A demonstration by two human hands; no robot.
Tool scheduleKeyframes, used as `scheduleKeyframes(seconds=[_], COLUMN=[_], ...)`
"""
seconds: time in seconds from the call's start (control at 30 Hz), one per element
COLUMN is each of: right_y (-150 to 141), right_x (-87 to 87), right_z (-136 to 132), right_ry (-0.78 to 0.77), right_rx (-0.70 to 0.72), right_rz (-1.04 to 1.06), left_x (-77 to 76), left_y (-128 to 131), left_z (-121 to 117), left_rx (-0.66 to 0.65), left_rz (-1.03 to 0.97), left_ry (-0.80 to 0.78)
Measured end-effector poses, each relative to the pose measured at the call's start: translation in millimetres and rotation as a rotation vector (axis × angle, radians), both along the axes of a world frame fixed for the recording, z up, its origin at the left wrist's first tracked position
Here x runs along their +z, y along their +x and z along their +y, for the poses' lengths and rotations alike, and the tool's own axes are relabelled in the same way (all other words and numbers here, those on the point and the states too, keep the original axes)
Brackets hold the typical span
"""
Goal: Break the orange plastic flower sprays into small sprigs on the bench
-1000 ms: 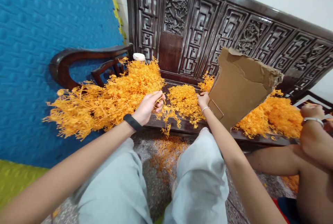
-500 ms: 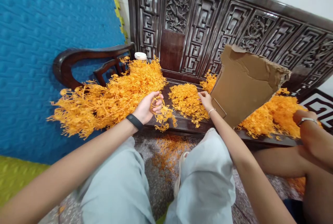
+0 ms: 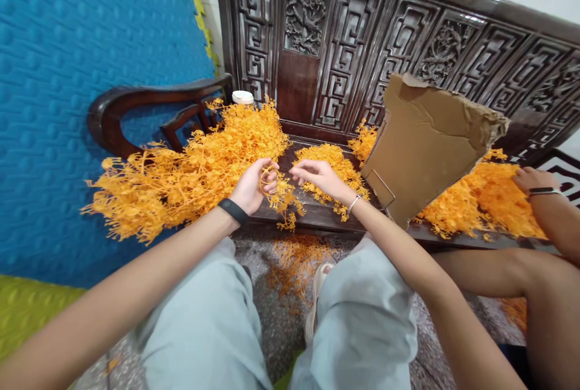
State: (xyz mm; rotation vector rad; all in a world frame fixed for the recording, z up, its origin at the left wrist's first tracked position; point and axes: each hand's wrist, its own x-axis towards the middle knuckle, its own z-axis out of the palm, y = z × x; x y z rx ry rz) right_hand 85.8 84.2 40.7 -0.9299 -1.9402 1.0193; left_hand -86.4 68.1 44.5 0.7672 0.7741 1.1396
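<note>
My left hand (image 3: pixel 254 189), a black band at its wrist, is closed around thin stems of orange plastic sprigs (image 3: pixel 286 198) that dangle past its fingers. Just right of it, my right hand (image 3: pixel 321 177) has its fingers pinched together, fingertips pointing at the sprigs; anything between them is too small to make out. Behind that hand lies a small heap of orange pieces (image 3: pixel 347 166) on the dark wooden bench (image 3: pixel 310 208). A larger pile of branched orange sprigs (image 3: pixel 194 166) spreads to the left of my left hand.
An upright cardboard sheet (image 3: pixel 426 142) with a metal wire piece (image 3: pixel 380 187) divides the bench. Beyond it, another person's hand (image 3: pixel 531 179) touches another orange pile (image 3: pixel 493 196). A white-lidded container (image 3: pixel 243 97) stands behind the left pile. Orange scraps (image 3: pixel 296 263) litter the floor.
My right hand has moved left from the small heap toward my left hand, which stays in place with the sprigs. The other person's hand has shifted up and back.
</note>
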Motion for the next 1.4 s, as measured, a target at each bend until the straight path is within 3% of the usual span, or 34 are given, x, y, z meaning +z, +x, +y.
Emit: scheduleKeyframes(seconds=[0.13, 0.27, 0.57, 0.9, 1.03, 1.4], right_y=[-8, -15, -29, -44, -44, -50], right_x=[1.8, -3.5, -6.2, -9.3, -9.5, 4.8], right_z=[-10, -11, -11, -16, -13, 3], right_ry=[0.019, 0.033, -0.332, -0.384, -0.346, -0.491], right_rx=[0.028, 0.03, 0.016, 0.042, -0.035, -0.376], right_rz=[-0.118, -0.108, 0.284, 0.222, 0.287, 0.445], left_x=[0.0, -0.6, -2.4, 0.6, 1.4, 10.0], left_y=[-3, -4, -7, -13, -16, -2], left_z=[-2, -3, 0, -2, -1, 3], left_rx=[0.009, 0.012, 0.045, 0.109, 0.071, 0.13], left_rz=[0.025, 0.049, 0.013, 0.037, -0.023, -0.086], left_ry=[-0.007, -0.009, 0.022, 0.003, 0.045, 0.132])
